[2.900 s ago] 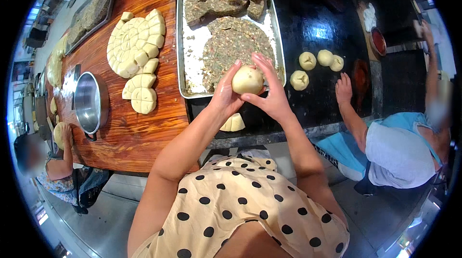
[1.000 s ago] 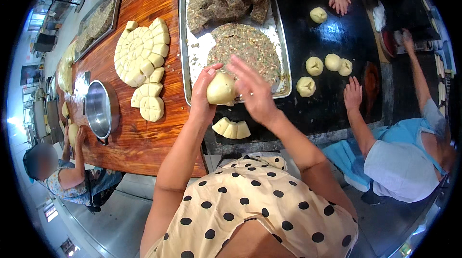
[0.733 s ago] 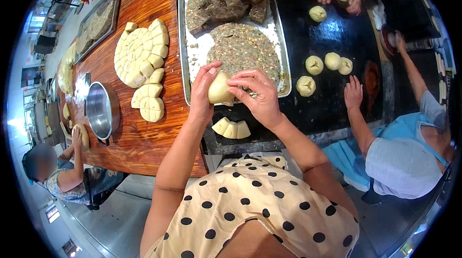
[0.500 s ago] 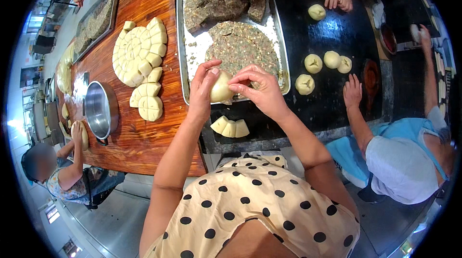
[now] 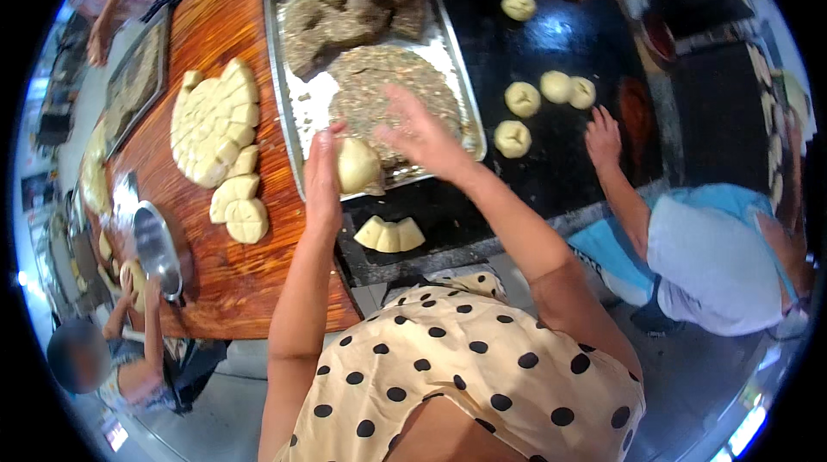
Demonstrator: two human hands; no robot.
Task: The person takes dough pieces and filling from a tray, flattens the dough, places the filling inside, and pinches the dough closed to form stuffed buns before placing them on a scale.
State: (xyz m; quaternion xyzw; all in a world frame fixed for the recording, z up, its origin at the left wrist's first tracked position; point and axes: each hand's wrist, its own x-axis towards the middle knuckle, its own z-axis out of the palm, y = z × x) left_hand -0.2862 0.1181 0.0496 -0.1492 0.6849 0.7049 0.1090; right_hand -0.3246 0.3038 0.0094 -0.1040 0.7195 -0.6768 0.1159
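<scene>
A smooth, pale, filled-looking dough ball (image 5: 357,167) sits against the palm of my left hand (image 5: 322,179), over the near edge of a metal tray (image 5: 472,130). That hand is seen edge-on, its fingers upright along the ball's left side. To the right, my right hand (image 5: 428,136) is held off the ball, fingers spread and slightly blurred, with nothing in it. Beneath it in the tray lies a flattened round of speckled, nutty filling (image 5: 388,83). Darker chunks of filling (image 5: 345,14) are heaped at the tray's far end. Cut dough pieces (image 5: 389,235) lie close to me on the black table.
Several pinched dough balls (image 5: 522,99) rest on the black table (image 5: 448,219) beside a co-worker's hand (image 5: 603,136). On the wooden table (image 5: 293,290) at left are portioned dough (image 5: 215,122) and a metal pot (image 5: 159,242). Other people work around both tables.
My right hand has left the dough ball and opened out. My left hand has flattened alongside the ball. The view has shifted, and co-workers' hands at the far edge have moved.
</scene>
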